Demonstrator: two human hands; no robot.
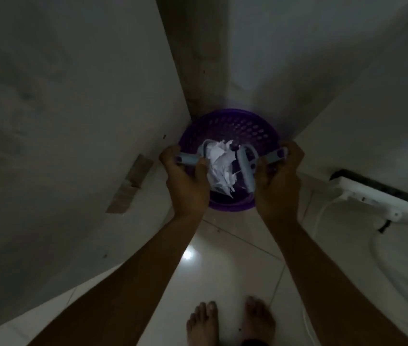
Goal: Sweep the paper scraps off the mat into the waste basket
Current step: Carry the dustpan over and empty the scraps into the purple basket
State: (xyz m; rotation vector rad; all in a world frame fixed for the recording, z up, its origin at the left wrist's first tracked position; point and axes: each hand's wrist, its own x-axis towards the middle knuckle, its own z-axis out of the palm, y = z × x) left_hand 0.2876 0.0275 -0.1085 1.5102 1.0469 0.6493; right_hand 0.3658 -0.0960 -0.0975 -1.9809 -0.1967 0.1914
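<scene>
A: Paper scraps (219, 168), where now?

B: Bunched in a white wad between a light-blue dustpan (205, 148) and a matching brush (246, 171), right over the mouth of the purple waste basket (248, 128). Lower tips hanging inside the rim, by the look of it.

A: And the hands?

B: Left hand (188, 182): grip closed round the dustpan handle. Right hand (279, 182): grip closed round the brush handle. Both out over the basket's near rim.

A: Basket itself?

B: Standing on the tiled floor (223, 273), tucked into a corner between two pale walls. Too dark inside to tell of anything at the bottom.

A: Mat?

B: Nowhere in this view, so no telling about strays left on it.

A: How far along, then?

B: Near the end, judging from this. Sweeping and carrying apparently done for this load. Left to do: tipping the pan and brushing the wad down into the basket, then perhaps a look back at the mat.

A: Anything else around?

B: Bare feet (203, 320) on the tiles below, and a white power strip (362, 193) with its cable off to the right.
</scene>
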